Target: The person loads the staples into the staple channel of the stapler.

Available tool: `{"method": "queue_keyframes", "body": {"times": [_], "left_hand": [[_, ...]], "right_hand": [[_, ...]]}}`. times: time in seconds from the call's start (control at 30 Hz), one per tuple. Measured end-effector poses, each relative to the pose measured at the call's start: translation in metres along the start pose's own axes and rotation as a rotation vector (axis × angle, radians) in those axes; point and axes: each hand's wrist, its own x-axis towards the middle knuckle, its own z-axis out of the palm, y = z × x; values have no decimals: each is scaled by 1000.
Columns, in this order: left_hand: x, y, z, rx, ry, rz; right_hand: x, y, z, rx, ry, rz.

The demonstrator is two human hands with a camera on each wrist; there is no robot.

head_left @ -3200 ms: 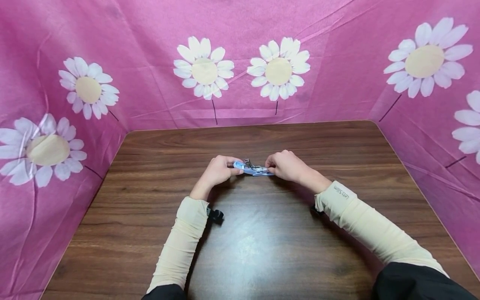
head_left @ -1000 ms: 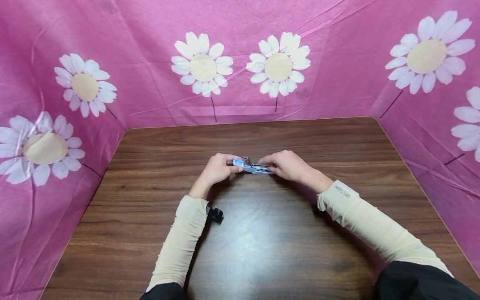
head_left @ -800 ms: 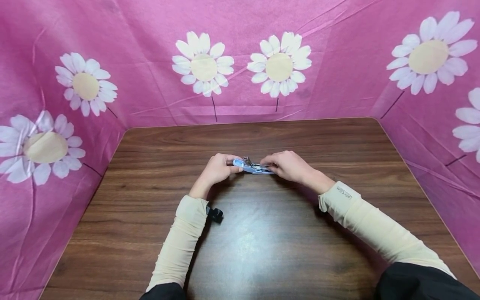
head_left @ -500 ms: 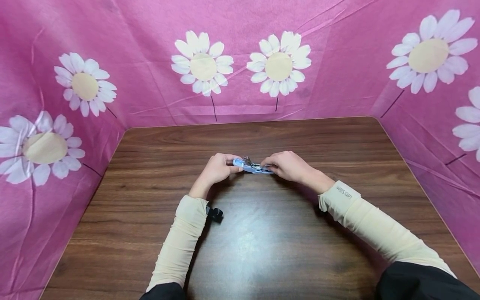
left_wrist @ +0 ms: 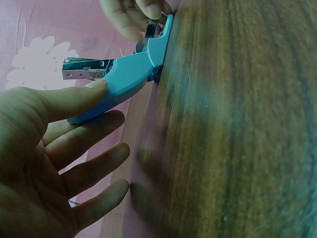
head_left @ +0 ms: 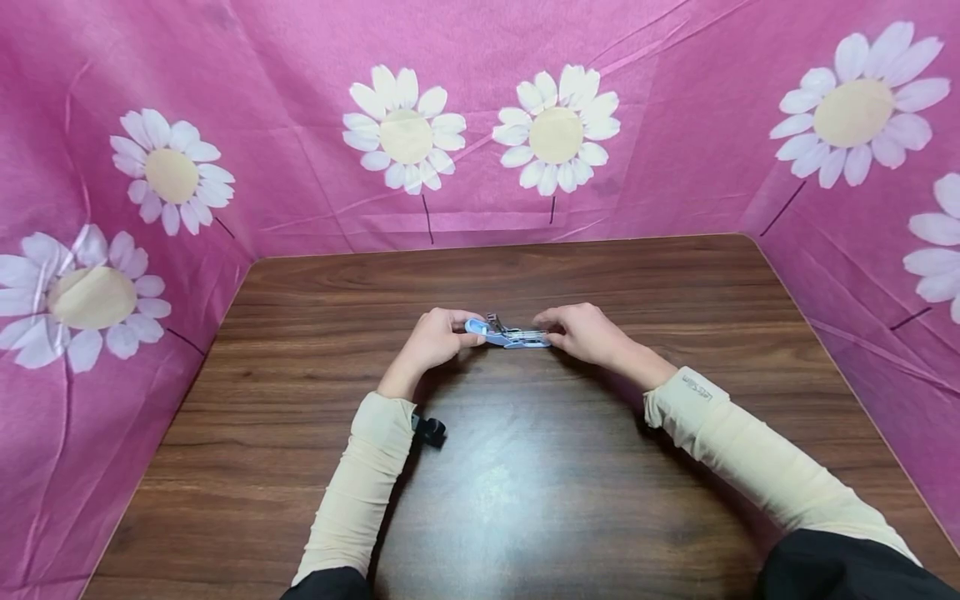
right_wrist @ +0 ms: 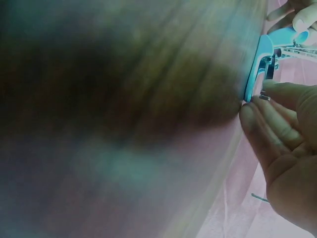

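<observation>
Hands: L hand [head_left: 429, 342] and R hand [head_left: 587, 335], bare, at opp. ends of same blue stapler [left_wrist: 129, 74].
Stapler: opened out, approx. mid-width on brown wooden table [head_left: 480, 475], nearer far edge; tilted up off wood at L end, low against tabletop at R end.
Metal arm [left_wrist: 85, 70]: sticks up from L part of body, close by L thumb.
Metal tip [right_wrist: 265, 97]: shows at R end, just above blue base, right by R thumb.
Step, judged: prob. fine fingertip work at R end w/ L side as anchor.
Tips, L side: best to pinch firmly but w/o squeezing body closed, esp. w/ metal arm so near thumb; brace low end on table vs. rocking.
Tips, R side: best to go slow, push along line of stapler, not sideways; mind poss. spring in metal parts, so no fingertips between them.
L grip: closed only at thumb & index, pinching blue L end; otherwise loosely spread, w/ other three fingers off stapler.
R grip: partly open, w/ thumb at metal tip, fingers fairly straight under/beside blue end; touching, it seems, but can't tell if pinching.
Surroundings: pink backdrop [head_left: 480, 42] w/ white daisies behind table.
</observation>
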Motion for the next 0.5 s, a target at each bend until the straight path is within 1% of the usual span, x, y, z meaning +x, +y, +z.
{"method": "queue_keyframes", "body": {"times": [0.13, 0.4, 0.5], "left_hand": [[0, -1, 1, 2, 3, 4], [0, 0, 1, 2, 2, -8], [0, 0, 1, 13, 9, -9]], "right_hand": [[-1, 2, 0, 6, -5, 66], [-3, 7, 0, 45, 3, 86], [-2, 9, 1, 86, 9, 104]]}}
